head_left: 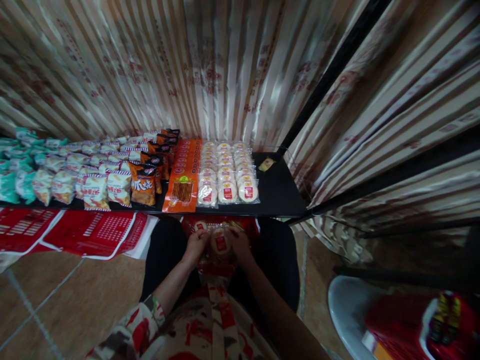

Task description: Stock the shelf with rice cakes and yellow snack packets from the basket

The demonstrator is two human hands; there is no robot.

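Note:
Between my knees, a clear packet of round pale rice crackers (220,245) with a red label is held by both hands. My left hand (196,247) is closed on its left edge, and my right hand (238,244) pinches its upper right side. Another small cracker packet (200,226) shows just above my left fingers. Under these lies a red plastic bag (215,270) on my lap, partly hidden by my hands. On the black shelf (277,192) ahead, similar cracker packets (227,192) stand in three columns.
Left of the crackers are orange flat packs (182,192), orange-black bags (143,185), white snack bags (95,192) and teal bags (24,182). A small yellowish packet (266,164) lies at right. Red printed bags (93,232) hang below the shelf. A pale tub (343,300) holds red packaging.

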